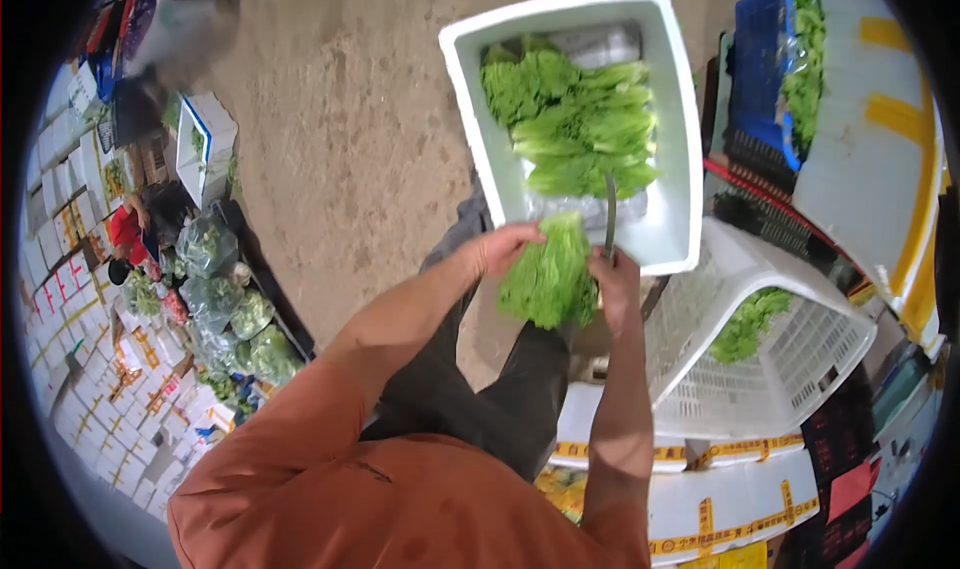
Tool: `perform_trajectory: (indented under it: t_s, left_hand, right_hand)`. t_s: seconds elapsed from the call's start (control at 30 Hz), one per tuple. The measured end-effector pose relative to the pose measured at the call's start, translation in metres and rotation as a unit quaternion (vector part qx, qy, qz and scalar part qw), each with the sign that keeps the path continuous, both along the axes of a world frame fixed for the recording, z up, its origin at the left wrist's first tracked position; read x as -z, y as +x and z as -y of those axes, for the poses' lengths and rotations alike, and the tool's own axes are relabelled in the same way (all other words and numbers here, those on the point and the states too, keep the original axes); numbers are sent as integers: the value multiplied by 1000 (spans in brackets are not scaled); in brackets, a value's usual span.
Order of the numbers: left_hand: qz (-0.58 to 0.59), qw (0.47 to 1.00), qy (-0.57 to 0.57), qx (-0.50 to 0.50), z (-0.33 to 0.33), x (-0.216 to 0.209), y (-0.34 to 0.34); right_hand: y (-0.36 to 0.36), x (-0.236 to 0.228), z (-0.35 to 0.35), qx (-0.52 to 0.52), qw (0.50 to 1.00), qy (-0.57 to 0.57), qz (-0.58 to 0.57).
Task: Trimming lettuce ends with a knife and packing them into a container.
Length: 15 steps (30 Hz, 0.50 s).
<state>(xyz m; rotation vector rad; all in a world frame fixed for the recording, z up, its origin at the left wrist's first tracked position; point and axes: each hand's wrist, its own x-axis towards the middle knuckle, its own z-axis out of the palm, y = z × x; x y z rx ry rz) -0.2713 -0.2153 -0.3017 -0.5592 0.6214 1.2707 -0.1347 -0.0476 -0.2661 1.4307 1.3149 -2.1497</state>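
Observation:
A head of green leaf lettuce point(552, 277) hangs before my legs, just off the near edge of a white foam box point(684, 119). Closed on its left upper side is my left hand point(512, 247). My right hand point(617, 277) is wrapped round the handle end of a knife point(611, 209), whose narrow, slightly curved blade points away from me over the box. The fingers of that hand are close against the lettuce's right side; whether they also grip it is unclear. Inside the box, several lettuce heads point(585, 119) lie in rows, with clear plastic-wrapped packs beneath them.
At my right a white slatted crate point(690, 369) lies tipped, with loose lettuce point(750, 324) inside. Beyond it stand a blue crate point(765, 64) of greens and taped foam boxes point(740, 499). Bagged vegetables point(210, 299) and a person in red point(125, 231) are at far left.

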Motion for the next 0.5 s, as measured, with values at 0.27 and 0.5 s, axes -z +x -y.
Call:
perform_trajectory:
  t_s: [0.27,0.5]
  left_hand:
    - [-70,976,-2,206,7,2,-63]
    - [-111,944,17,309,9,-18,-106]
  right_hand:
    - [-16,-36,-38,-131,990,-35,29]
    - [166,-112,-150,143,947,239,160]
